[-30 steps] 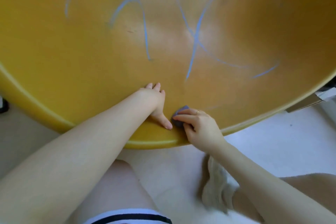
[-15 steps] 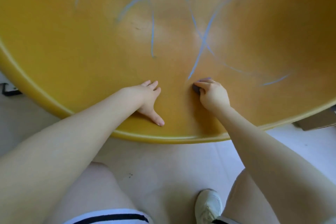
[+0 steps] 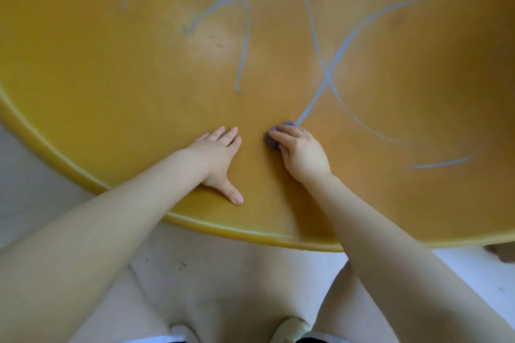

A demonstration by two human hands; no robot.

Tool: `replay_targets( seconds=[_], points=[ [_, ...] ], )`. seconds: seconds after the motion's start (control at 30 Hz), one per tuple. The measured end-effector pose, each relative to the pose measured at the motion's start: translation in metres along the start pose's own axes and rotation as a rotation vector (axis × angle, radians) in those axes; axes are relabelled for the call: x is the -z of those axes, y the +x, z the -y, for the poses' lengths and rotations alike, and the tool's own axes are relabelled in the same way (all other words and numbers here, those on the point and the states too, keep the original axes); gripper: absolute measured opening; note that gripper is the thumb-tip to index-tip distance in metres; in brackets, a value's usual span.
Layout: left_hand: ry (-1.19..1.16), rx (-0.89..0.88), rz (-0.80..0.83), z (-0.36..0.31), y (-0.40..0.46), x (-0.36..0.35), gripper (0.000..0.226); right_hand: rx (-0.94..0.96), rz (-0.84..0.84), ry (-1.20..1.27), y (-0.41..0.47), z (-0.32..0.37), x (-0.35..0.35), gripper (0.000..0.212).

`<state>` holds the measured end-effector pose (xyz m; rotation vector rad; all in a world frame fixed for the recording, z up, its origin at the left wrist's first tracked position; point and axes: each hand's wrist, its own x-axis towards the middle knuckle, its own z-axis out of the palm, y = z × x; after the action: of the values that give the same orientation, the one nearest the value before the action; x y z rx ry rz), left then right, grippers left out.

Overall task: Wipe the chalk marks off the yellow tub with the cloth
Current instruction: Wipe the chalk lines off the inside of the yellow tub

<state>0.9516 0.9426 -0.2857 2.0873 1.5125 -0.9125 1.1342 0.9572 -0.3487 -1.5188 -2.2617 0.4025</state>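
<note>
The yellow tub [image 3: 111,108] fills the upper part of the head view, its rounded rim curving along the bottom. Blue chalk marks cross its surface: a hooked line [image 3: 245,44] in the middle and a large crossing pair of strokes [image 3: 328,75] to the right. My left hand [image 3: 220,159] lies flat on the tub, fingers straight and thumb spread. My right hand [image 3: 301,153] grips a small purple cloth [image 3: 274,140], pressed on the tub at the lower end of a chalk stroke. Most of the cloth is hidden under the fingers.
Below the tub's rim lies a pale floor [image 3: 211,264] with my knees and a light shoe [image 3: 289,328] at the bottom edge. A brown cardboard corner [image 3: 501,253] shows at the right, beside the rim.
My right hand has carried the cloth up from the tub's rim to the lower end of the crossing chalk stroke. My left hand stayed flat on the tub.
</note>
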Motion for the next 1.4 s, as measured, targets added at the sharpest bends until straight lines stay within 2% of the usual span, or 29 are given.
replay_targets(
  seconds=[0.07, 0.13, 0.23, 0.33, 0.43, 0.5, 0.57, 0.7, 0.77, 0.9, 1.0, 1.1, 1.17, 1.23, 1.33, 1.4],
  points=[
    [-0.044, 0.006, -0.014, 0.0, 0.0, -0.004, 0.132, -0.092, -0.026, -0.04, 0.023, -0.007, -0.002, 0.028],
    [-0.065, 0.017, -0.029, -0.001, 0.0, -0.005, 0.132, -0.087, -0.05, -0.044, 0.024, -0.003, -0.002, 0.028],
    [-0.076, 0.043, -0.038, -0.006, 0.0, -0.004, 0.132, 0.107, -0.061, 0.038, -0.014, 0.009, 0.002, 0.029],
    [-0.079, 0.055, -0.046, -0.01, -0.001, -0.004, 0.131, 0.22, 0.072, 0.122, -0.058, 0.015, 0.013, 0.036],
    [-0.087, 0.063, -0.046, -0.011, -0.002, -0.004, 0.13, 0.308, 0.113, 0.145, -0.046, 0.007, 0.014, 0.036],
    [-0.089, 0.068, -0.052, -0.011, -0.002, -0.004, 0.131, 0.34, 0.078, 0.1, -0.016, -0.004, 0.008, 0.034],
    [-0.089, 0.075, -0.046, -0.012, 0.0, -0.004, 0.13, 0.273, 0.019, 0.041, 0.02, -0.015, 0.001, 0.027],
    [-0.115, 0.1, -0.033, -0.016, 0.0, -0.006, 0.128, 0.047, 0.004, -0.038, 0.072, -0.019, -0.009, 0.031],
    [-0.137, 0.107, -0.037, -0.017, -0.001, -0.006, 0.126, 0.022, -0.007, -0.016, 0.071, -0.012, -0.01, 0.033],
    [-0.155, 0.121, -0.031, -0.023, -0.005, -0.006, 0.123, 0.228, -0.022, 0.124, 0.015, 0.002, -0.007, 0.032],
    [-0.19, 0.099, -0.021, -0.016, -0.004, 0.001, 0.109, 0.335, 0.04, 0.187, -0.022, 0.015, -0.002, 0.032],
    [-0.224, 0.08, -0.082, -0.001, -0.001, 0.011, 0.086, 0.401, 0.035, 0.227, -0.023, 0.013, -0.003, 0.034],
    [-0.193, 0.097, -0.151, 0.008, 0.002, 0.019, 0.084, 0.429, -0.027, 0.16, -0.003, 0.005, -0.01, 0.033],
    [-0.12, 0.15, -0.196, 0.016, 0.007, 0.026, 0.092, 0.369, -0.075, 0.062, 0.032, -0.002, -0.017, 0.031],
    [0.002, 0.224, -0.232, 0.025, 0.014, 0.035, 0.103, 0.137, -0.076, -0.041, 0.084, -0.002, -0.026, 0.023],
    [0.044, 0.262, -0.237, 0.032, 0.016, 0.038, 0.11, 0.019, -0.097, -0.044, 0.094, 0.005, -0.035, 0.028]
  ],
)
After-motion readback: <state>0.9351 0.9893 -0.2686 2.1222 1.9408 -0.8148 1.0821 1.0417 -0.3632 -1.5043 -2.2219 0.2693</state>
